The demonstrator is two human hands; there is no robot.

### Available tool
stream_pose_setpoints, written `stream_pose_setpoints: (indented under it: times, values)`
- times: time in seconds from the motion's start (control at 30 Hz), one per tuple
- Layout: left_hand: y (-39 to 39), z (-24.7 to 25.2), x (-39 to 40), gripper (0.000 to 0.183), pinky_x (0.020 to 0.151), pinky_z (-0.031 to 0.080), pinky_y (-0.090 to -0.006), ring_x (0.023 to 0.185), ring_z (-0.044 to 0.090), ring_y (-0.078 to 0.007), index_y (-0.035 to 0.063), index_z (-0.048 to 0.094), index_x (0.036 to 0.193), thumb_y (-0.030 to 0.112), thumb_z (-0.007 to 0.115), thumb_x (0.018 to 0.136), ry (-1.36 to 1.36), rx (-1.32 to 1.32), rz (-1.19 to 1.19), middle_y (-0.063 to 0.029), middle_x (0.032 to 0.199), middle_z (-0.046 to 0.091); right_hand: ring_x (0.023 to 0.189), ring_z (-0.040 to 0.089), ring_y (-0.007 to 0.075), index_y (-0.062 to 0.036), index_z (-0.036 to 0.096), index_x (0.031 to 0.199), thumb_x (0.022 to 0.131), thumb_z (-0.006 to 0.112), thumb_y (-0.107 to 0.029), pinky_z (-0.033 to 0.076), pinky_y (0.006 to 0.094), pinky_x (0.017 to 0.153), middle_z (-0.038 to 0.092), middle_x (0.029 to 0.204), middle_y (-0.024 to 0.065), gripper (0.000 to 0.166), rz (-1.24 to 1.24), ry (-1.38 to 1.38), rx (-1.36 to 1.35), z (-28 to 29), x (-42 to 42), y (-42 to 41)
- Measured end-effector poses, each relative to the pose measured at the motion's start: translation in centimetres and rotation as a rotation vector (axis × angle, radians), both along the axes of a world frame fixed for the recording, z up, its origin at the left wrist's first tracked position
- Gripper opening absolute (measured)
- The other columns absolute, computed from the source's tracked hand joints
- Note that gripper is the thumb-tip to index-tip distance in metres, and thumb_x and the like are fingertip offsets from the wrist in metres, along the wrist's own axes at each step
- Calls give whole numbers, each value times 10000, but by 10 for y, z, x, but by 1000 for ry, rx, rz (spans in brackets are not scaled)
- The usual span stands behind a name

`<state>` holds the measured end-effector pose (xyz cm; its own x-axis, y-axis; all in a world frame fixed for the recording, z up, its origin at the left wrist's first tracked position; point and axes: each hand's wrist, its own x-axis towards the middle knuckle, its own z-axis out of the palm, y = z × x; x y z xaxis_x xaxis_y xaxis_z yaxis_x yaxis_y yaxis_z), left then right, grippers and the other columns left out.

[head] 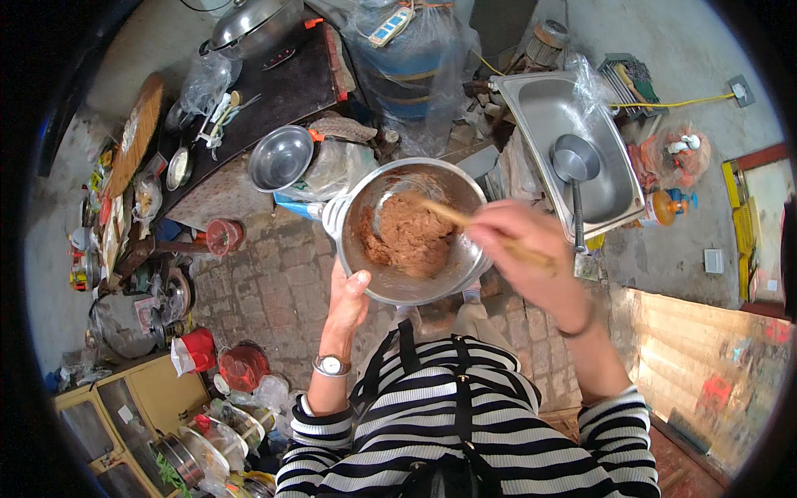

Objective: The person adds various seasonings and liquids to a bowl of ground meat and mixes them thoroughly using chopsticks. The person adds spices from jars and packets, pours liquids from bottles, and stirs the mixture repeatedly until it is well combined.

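Observation:
A steel pot (429, 291) with side handles is held up before my body. Inside it lies a thick brown mixture (414, 239) that looks like minced meat, though I cannot be sure. My left hand (348, 292) grips the pot's left side, its thumb against the outer wall below the handle. In my right hand (520, 246) is a wooden stick (445, 213), perhaps a spoon handle or chopsticks. Its far end is sunk in the mixture. The right hand is blurred and hovers over the pot's right rim.
A steel sink (613, 208) holding a long-handled ladle (576, 159) stands at the right. Ahead are a plastic-wrapped blue barrel (398, 87) and an empty steel bowl (281, 159). A dark counter (280, 81) runs along the left. Brick floor (274, 274) lies below.

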<state>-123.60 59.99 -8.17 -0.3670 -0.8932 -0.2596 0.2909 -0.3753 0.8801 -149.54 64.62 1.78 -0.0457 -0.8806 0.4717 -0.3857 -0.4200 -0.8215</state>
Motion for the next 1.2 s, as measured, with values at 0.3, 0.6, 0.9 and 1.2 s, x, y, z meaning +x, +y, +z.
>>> stream_pose_setpoints:
  times: [0.3, 0.6, 0.9, 1.2]
  values:
    - [-5, -1, -3, 1013, 1094, 326, -404, 1309, 404, -265, -16, 248, 1472, 420, 770, 722, -112, -141, 49, -154, 1423, 406, 749, 661, 224, -4, 679, 967, 844, 684, -34, 545, 296, 657, 665, 886, 116, 126, 69, 32, 30, -5, -18, 9]
    - [-10, -10, -4, 982, 1096, 318, -385, 1306, 406, -251, -8, 243, 1480, 387, 752, 740, -199, -182, 105, -145, 1426, 402, 729, 655, 211, -11, 675, 949, 857, 692, -96, 547, 300, 648, 657, 901, 112, 126, -77, -24, 59, -11, -12, 7]
    - [-10, -10, -9, 969, 1089, 329, -386, 1289, 432, -252, -14, 282, 1461, 455, 736, 745, -211, -211, 101, -139, 1406, 430, 770, 632, 200, -22, 665, 964, 831, 703, -79, 547, 320, 616, 610, 894, 85, 150, 101, -9, -32, -31, -3, 2]
    - [-13, -6, -20, 938, 1074, 342, -376, 1268, 445, -241, -6, 305, 1452, 424, 743, 743, -226, -215, 99, -138, 1387, 446, 679, 604, 188, 14, 594, 806, 833, 688, -14, 510, 324, 581, 590, 825, 105, 102, -65, 0, -95, -28, 6, -18]
